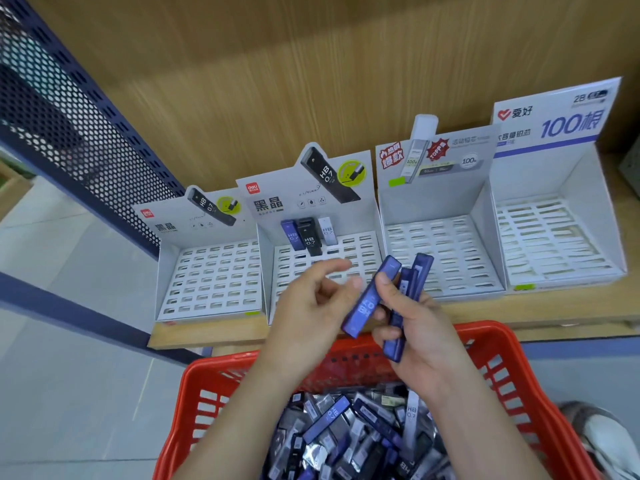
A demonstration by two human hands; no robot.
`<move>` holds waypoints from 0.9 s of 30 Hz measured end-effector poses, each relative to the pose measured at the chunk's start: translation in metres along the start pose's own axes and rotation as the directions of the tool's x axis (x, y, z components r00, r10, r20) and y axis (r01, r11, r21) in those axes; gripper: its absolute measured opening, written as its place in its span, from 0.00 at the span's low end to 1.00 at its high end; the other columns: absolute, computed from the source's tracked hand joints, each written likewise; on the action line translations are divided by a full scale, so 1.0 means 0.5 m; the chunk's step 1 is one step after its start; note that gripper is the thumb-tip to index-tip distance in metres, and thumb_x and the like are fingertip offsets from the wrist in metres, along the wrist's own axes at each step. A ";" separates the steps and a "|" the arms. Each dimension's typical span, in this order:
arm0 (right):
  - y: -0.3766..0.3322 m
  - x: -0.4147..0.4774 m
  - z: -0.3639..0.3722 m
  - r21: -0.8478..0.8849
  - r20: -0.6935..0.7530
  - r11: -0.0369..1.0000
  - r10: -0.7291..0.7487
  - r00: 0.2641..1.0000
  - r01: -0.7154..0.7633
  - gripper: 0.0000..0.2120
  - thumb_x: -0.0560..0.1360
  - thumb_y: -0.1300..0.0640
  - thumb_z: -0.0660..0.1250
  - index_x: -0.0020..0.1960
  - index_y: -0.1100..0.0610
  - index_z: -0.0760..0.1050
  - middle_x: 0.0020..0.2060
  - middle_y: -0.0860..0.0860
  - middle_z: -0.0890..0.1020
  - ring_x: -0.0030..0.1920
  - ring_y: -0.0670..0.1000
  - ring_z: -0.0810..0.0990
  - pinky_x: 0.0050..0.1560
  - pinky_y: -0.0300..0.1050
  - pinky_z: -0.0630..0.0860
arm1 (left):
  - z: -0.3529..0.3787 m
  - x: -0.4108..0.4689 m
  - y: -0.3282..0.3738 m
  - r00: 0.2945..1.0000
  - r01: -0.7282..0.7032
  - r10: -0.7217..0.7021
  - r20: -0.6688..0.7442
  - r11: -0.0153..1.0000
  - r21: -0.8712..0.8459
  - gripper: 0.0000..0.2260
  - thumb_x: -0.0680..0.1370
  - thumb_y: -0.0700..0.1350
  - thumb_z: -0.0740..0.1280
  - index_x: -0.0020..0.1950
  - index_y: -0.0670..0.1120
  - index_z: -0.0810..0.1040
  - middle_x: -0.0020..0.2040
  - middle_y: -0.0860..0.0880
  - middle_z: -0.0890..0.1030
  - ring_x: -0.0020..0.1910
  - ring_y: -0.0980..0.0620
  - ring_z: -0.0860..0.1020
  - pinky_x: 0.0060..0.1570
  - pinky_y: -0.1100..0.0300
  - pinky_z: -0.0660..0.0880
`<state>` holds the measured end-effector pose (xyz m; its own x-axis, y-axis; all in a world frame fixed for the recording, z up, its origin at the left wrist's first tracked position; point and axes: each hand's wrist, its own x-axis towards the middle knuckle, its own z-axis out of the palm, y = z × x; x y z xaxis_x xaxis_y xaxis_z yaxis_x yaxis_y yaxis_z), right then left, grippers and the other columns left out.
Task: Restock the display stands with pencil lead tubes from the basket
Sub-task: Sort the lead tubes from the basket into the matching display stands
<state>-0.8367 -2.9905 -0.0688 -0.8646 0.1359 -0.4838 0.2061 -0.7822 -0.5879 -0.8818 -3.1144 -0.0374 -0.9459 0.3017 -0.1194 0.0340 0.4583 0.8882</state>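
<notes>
My right hand [420,327] grips a bunch of blue lead tubes [367,301] above the red basket [498,358], which is full of blue, black and clear tubes [349,434]. My left hand [311,306] hovers just left of the bunch with fingers loosely curled, holding nothing. Several white display stands sit on the wooden shelf. The second stand [325,261] holds three upright tubes [308,235] in its back row: blue, black and white. The leftmost stand [211,275] and the two right stands [446,251] [550,237] show bare slotted trays.
A wooden back panel rises behind the stands. A dark blue perforated metal panel [69,140] stands at the left. The shelf's front edge [207,336] runs just beyond the basket. Pale floor tiles lie at the lower left.
</notes>
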 end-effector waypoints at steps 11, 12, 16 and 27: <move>0.019 -0.007 0.021 0.020 0.110 1.000 0.004 0.994 -0.006 0.12 0.71 0.56 0.71 0.53 0.59 0.78 0.40 0.54 0.80 0.31 0.44 0.71 0.20 0.33 0.63 | -0.011 -0.077 -0.027 0.983 0.178 -0.182 0.026 0.911 -0.371 0.07 0.78 0.40 0.66 0.53 0.44 0.82 0.33 0.46 0.80 0.28 0.52 0.74 0.29 0.62 0.71; 0.019 -0.007 0.021 0.016 0.126 1.000 -0.002 0.992 0.000 0.13 0.72 0.57 0.70 0.55 0.60 0.79 0.41 0.54 0.81 0.31 0.44 0.71 0.21 0.33 0.63 | -0.013 -0.079 -0.032 0.976 0.214 -0.216 0.042 0.885 -0.414 0.07 0.78 0.40 0.66 0.52 0.44 0.83 0.33 0.46 0.78 0.27 0.52 0.72 0.29 0.63 0.70; 0.015 0.001 0.017 -0.133 0.087 0.989 -0.047 0.995 0.058 0.08 0.78 0.64 0.66 0.56 0.58 0.78 0.39 0.52 0.83 0.29 0.45 0.73 0.22 0.34 0.62 | -0.032 -0.067 -0.045 0.959 0.237 -0.284 -0.025 0.842 -0.485 0.05 0.74 0.40 0.70 0.49 0.44 0.83 0.32 0.47 0.78 0.29 0.54 0.72 0.32 0.64 0.71; 0.024 0.018 0.029 -0.495 0.066 0.867 -0.025 0.997 0.055 0.03 0.78 0.56 0.69 0.48 0.56 0.77 0.34 0.53 0.84 0.26 0.46 0.71 0.24 0.35 0.64 | -0.130 0.005 -0.039 0.992 0.078 -0.106 -0.074 0.945 -0.318 0.13 0.69 0.37 0.73 0.51 0.49 0.83 0.40 0.46 0.84 0.39 0.51 0.83 0.45 0.61 0.79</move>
<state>-0.8488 -3.0074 -0.0708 -0.8980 0.1147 -0.4248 0.3582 -0.3699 -0.8572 -0.9056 -3.1768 -0.0260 -0.9655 0.1883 -0.1800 -0.1438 0.1910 0.9710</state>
